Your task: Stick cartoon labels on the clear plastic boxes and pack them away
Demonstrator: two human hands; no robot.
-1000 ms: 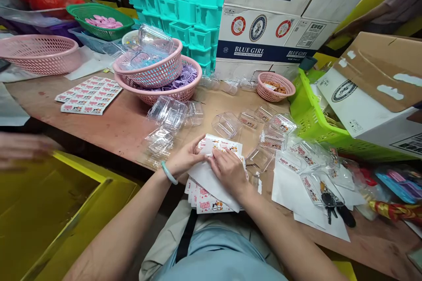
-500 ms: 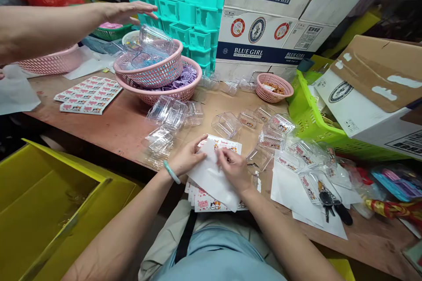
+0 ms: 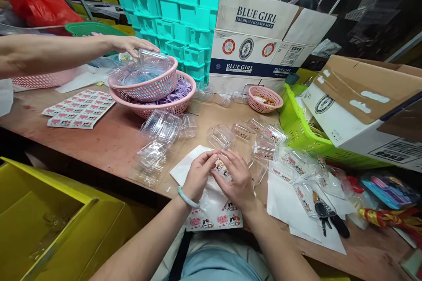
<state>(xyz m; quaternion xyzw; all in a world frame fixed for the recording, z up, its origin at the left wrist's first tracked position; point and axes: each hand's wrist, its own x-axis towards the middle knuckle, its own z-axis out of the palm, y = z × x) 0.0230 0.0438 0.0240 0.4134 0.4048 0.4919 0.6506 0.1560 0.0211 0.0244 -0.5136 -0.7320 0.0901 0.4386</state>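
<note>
My left hand (image 3: 197,176), with a pale green bangle at the wrist, and my right hand (image 3: 238,180) meet over the table's front edge. Between their pinched fingers is a cat-print sticker (image 3: 220,167); the fingers cover its edges. Beneath them lie a blank white sheet (image 3: 184,167) and a sticker sheet (image 3: 216,221) with pink lettering and cats. Just beyond the fingertips sits a clear plastic box (image 3: 220,136). To the right, several clear boxes (image 3: 265,149) carry the same stickers.
Another person's hand (image 3: 132,46) reaches over stacked pink baskets (image 3: 145,90), touching clear boxes. More sticker sheets (image 3: 79,109) lie at left. Unlabelled boxes (image 3: 161,125), a small basket (image 3: 265,99), a green crate (image 3: 306,131), keys (image 3: 325,215) and a yellow bin (image 3: 49,219) surround the work.
The two hands have come together, now with a sticker between them. The white sheet has shifted left and lies under the hands. The other person's hand has lowered onto the boxes.
</note>
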